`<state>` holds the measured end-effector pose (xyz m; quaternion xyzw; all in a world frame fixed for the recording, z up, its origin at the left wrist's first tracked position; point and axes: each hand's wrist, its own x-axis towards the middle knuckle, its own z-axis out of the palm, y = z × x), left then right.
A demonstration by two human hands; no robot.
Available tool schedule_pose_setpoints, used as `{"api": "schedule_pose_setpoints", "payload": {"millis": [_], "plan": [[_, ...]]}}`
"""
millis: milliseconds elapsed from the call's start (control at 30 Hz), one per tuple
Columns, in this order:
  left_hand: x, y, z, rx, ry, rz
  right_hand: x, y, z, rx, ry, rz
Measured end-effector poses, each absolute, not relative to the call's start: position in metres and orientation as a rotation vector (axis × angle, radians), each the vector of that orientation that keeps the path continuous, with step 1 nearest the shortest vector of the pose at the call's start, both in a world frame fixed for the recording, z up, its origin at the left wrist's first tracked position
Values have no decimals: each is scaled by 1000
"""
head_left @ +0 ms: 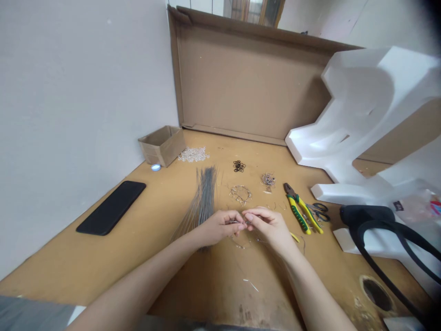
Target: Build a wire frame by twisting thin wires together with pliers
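Note:
My left hand (225, 225) and my right hand (267, 223) meet fingertip to fingertip above the table. Both are closed in a pinch on a thin piece of wire (234, 222), whose ends are mostly hidden by the fingers. Beside my left hand lies a bundle of straight grey wires (206, 193). A loose ring of bent wire (240, 195) rests just beyond my hands. Green-and-yellow pliers (299, 209) lie to the right of my right hand, with small scissors (320, 211) against them.
A small cardboard box (161, 146) stands at the left wall beside clear small rings (193, 154). Black rings (239, 166) and a wire heap (268, 179) lie farther back. A black phone-like slab (112, 207) is at left, white foam (310, 142) at right, a large cardboard tray (248, 78) behind.

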<state>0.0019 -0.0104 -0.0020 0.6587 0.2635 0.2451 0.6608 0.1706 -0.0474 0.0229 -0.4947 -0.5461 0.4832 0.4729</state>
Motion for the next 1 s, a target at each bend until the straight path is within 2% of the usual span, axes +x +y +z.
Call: {"api": "schedule_pose_setpoints", "payload": {"millis": [200, 833, 1000], "plan": [[5, -15, 1, 1376, 570, 629, 170, -46, 21, -1228, -1206, 1179], [4, -14, 6, 1368, 639, 677, 173, -49, 26, -1267, -1415, 988], [2, -13, 7, 1333, 585, 677, 171, -50, 28, -1256, -1386, 1039]]}}
